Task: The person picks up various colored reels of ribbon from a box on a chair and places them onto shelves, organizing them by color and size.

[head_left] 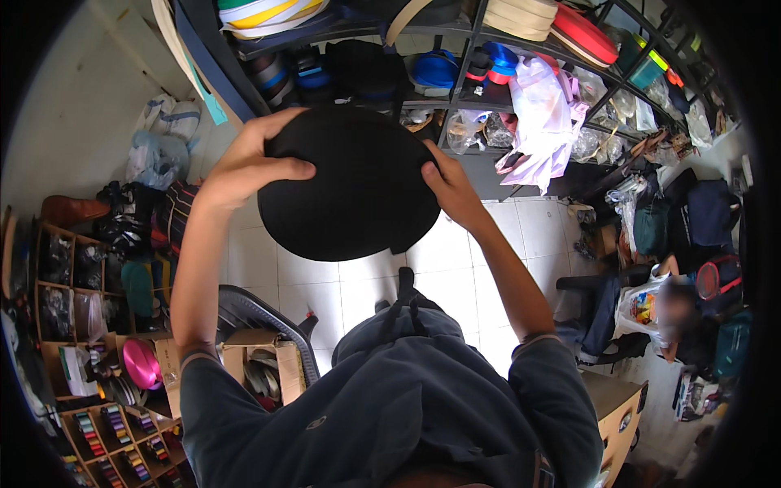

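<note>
Between my two hands a large roll of black webbing is held up in front of the shelf, its flat round side turned toward me. My left hand grips its upper left rim, thumb lying over the flat side and fingers behind, out of sight. At the right rim my right hand pinches the edge with the thumb in front. A short loose end sticks out at the roll's lower right edge. Below it a black strap stands up near my waist.
Ahead, a dark shelf holds rolls of coloured webbing and a pale plastic bag. A cardboard box and a thread rack are at lower left. To the right, another person is near hanging bags.
</note>
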Demonstrator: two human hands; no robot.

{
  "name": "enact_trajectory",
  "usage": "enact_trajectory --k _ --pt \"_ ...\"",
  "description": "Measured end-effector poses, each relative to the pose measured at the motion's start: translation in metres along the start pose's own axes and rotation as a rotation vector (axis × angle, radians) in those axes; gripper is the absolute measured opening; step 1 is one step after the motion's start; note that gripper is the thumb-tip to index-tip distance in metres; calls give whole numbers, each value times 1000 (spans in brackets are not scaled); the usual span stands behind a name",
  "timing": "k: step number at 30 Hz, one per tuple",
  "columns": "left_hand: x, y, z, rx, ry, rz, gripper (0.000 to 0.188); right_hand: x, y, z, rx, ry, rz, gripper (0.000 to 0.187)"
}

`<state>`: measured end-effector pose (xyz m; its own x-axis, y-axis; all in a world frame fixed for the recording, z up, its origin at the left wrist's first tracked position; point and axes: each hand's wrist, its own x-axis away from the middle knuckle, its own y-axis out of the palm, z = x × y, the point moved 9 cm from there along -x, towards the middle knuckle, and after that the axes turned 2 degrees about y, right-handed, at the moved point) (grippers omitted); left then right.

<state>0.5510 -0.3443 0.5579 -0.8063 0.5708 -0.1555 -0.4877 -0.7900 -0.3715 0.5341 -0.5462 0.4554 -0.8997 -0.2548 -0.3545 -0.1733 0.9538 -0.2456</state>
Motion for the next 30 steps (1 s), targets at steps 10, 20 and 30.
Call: enact_trajectory --k 10,20,30 --pt "-6 10 -6 353 136 230 54 29 -3 31 -729 87 380 58" --pt "7 72 -45 541 180 570 61 46 -34 25 -900 36 699 58" --pt "26 88 -53 291 193 838 56 56 -17 51 -913 181 740 62"
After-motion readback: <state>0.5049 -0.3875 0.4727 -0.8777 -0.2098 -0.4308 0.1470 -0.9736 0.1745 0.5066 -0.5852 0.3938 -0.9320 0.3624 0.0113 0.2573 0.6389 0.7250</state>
